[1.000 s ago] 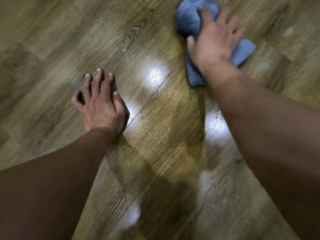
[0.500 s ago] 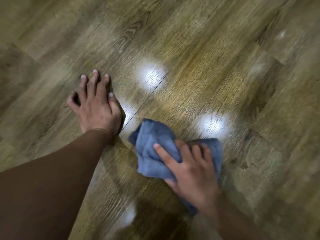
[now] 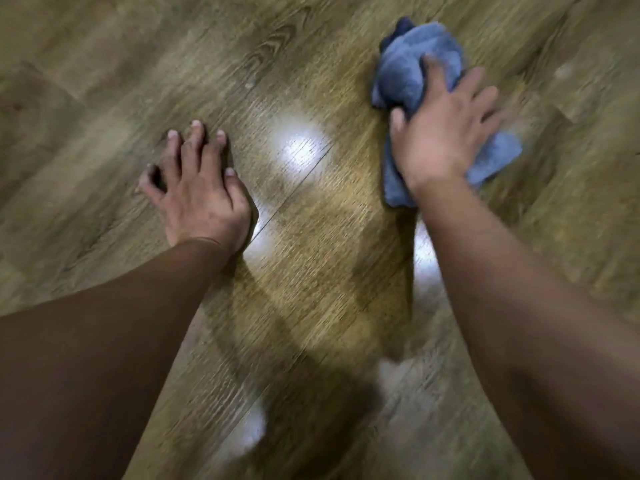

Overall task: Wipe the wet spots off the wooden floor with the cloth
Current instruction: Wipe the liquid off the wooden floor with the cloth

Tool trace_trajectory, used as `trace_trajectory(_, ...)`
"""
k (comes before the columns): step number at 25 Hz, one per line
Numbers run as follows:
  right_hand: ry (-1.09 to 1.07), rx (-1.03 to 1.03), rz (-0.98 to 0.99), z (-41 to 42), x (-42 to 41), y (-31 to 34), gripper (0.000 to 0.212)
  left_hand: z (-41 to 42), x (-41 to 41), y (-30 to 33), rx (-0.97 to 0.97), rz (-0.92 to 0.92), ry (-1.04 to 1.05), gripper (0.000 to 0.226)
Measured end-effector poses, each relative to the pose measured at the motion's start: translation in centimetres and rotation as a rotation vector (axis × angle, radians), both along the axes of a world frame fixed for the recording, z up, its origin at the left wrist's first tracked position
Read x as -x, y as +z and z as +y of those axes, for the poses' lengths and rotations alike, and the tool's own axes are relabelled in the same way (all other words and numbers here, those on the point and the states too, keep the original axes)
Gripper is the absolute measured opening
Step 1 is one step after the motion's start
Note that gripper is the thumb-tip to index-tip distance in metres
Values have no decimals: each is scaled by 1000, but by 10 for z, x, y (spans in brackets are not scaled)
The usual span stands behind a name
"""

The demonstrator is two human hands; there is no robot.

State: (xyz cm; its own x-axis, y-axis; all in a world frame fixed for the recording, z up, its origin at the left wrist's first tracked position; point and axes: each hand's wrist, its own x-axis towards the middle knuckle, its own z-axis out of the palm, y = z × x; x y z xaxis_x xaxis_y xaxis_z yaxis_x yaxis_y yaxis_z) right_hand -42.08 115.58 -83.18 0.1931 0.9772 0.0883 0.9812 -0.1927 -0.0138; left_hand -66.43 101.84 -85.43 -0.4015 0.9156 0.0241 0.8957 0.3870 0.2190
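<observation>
1. The floor [image 3: 104, 64] is brown wood-grain plank, laid in long boards whose seams run diagonally across the view; much of it is blurred.
2. A crumpled blue-grey cloth [image 3: 408, 67] lies on the floor in the upper right, bunched into thick folds, with one end poking out at the far side and another at the lower right of the hand on it.
3. The right hand [image 3: 440, 140] rests palm-down on the cloth, its grip spread: the fingers are fanned out and lie across the fabric, the thumb at the cloth's left edge. The fingers are smeared by blur, so how far they curl into the folds I cannot tell.
4. The left hand [image 3: 199, 192] is planted on the bare floor at centre left, well apart from the cloth. Its grip holds nothing; the fingers are fairly straight, close together, tips touching the boards.
5. Bright glossy patches [image 3: 299, 147] shine on the floor between the two hands, and more show beside the right forearm and near the bottom edge.
6. Both bare forearms reach in from the bottom corners, with a dark shadow on the boards between them.
</observation>
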Motion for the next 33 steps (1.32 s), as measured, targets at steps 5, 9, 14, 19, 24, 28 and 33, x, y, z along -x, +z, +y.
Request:
trace_trajectory(5,271,-57,-34,-72,42,2,76,3,2,-6,-2,47,-14,55)
trace_trajectory(9,420,-6,74,-190,66,1,82,8,10,-12,49,22,-15,57)
trace_trajectory(14,641,79,89,-320,11,6,71,11,-49,23,25,-166,-61,44)
trace_trajectory(19,498,118,45,-330,-131,12,77,-12,-202,38,50,-327,-526,41)
trace_trajectory(24,76,112,-9,-291,-283,15,81,8,-312,37,426,-277,-666,80)
trace_trajectory(28,-231,60,-4,-232,-371,5,75,33,-345,37,810,-175,-501,142)
trace_trajectory(33,-485,-6,-26,-158,-437,-4,69,36,-343,42,901,-234,-530,142)
